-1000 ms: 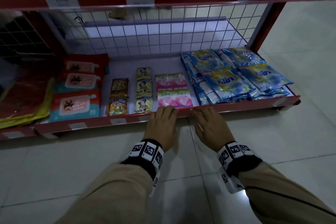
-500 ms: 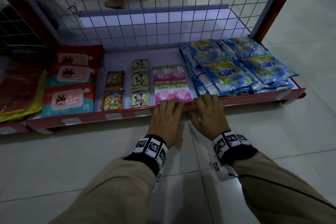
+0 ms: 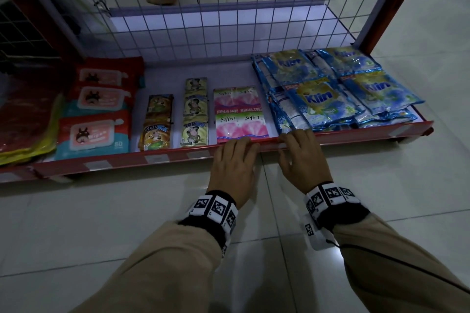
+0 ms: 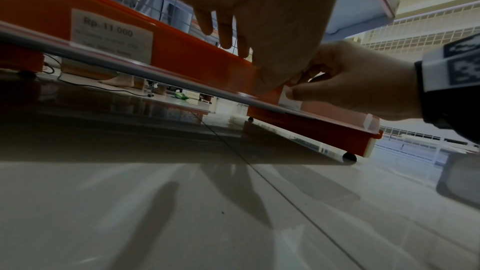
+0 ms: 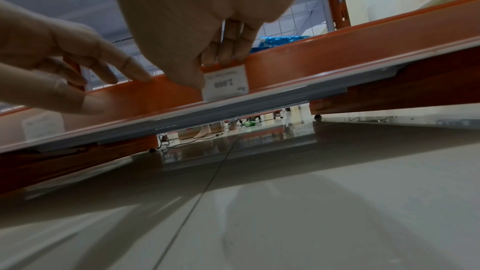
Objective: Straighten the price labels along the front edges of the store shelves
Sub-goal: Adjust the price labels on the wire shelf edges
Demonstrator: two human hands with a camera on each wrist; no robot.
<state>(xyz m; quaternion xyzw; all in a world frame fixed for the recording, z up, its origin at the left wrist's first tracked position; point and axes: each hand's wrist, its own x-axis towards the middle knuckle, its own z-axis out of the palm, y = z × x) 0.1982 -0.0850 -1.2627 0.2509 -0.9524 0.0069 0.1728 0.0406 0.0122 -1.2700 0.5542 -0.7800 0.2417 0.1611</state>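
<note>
Pale glossy floor tiles (image 3: 76, 223) run under a low red metal shelf edge (image 3: 178, 157). The right hand (image 3: 304, 160) pinches a small white paper price label (image 5: 225, 85), printed 2.000 upside down, against that edge. Beside it, the left hand (image 3: 235, 162) rests relaxed fingers on the rim. Behind lie pink Soffell sachets (image 3: 240, 117) and blue Klin packets (image 3: 328, 94).

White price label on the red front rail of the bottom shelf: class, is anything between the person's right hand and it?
Nothing visible. The right hand already touches the white price label on the red front rail, thumb and fingertips on its edges.
</note>
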